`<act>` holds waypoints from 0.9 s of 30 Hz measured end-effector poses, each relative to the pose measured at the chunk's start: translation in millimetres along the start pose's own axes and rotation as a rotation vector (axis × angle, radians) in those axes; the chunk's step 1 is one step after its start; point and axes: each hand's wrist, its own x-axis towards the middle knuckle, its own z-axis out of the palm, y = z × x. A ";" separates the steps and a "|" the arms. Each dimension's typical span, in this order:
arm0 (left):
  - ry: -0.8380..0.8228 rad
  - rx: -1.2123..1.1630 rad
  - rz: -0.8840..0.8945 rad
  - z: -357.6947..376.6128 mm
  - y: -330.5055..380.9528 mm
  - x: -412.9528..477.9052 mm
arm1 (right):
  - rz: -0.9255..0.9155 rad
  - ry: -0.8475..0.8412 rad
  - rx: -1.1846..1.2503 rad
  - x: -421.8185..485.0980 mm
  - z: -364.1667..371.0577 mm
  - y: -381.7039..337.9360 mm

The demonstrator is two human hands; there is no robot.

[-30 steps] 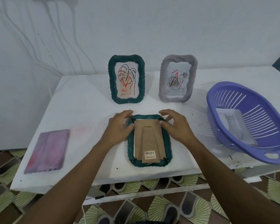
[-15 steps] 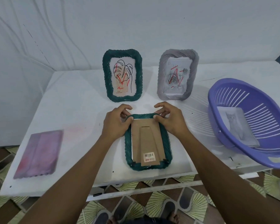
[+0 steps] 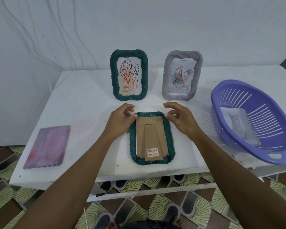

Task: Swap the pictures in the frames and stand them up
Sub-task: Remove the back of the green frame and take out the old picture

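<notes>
Change: since half a second ago both hands have eased off the top rim of the frame lying flat. The fingers that curled over it now arch clear above it.
Left hand (image 3: pixel 120 120): relaxed, gripping nothing; its thumb tip touches the top left corner of the backing board (image 3: pixel 163 138).
Right hand (image 3: pixel 182 120): likewise loose; one fingertip meets the board's top right corner and the other fingers are lifted.
Face-down green frame (image 3: pixel 132 142): flat on the bench (image 3: pixel 82 103) near its front edge, between the two hands. Its brown board is seated inside the rim, with the stand leg (image 3: pixel 153 139) folded flat and a barcode sticker (image 3: pixel 153 152) at the near end.
Upright green frame (image 3: pixel 129 76): stands behind the left hand and shows a leaf drawing.
Grey frame (image 3: pixel 182 75): stands just beside it to the right and holds a rose picture.
Pink frame (image 3: pixel 47 146): lies flat, well apart at the left.
Purple basket (image 3: pixel 274 123): sits at the right and holds a cat picture (image 3: pixel 239 126).
</notes>
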 end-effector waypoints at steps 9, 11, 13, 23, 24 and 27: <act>-0.202 0.141 0.218 -15.8 -18.3 -100.5 | -0.156 -0.045 -0.205 -90.7 -0.4 11.9; -0.207 0.190 0.287 -14.0 -20.7 -116.1 | -0.211 -0.079 -0.214 -106.2 -1.1 10.5; -0.193 0.215 0.338 -11.2 -22.2 -123.0 | -0.253 -0.123 -0.241 -115.5 -2.2 8.7; -0.176 0.148 0.415 -7.3 -26.7 -116.3 | -0.232 -0.169 -0.261 -117.4 -1.0 6.0; -0.179 0.134 0.417 -7.2 -26.8 -115.3 | -0.231 -0.172 -0.262 -117.2 -0.9 6.2; -0.192 0.119 0.430 -7.1 -29.1 -113.4 | -0.236 -0.183 -0.268 -117.3 -1.1 5.9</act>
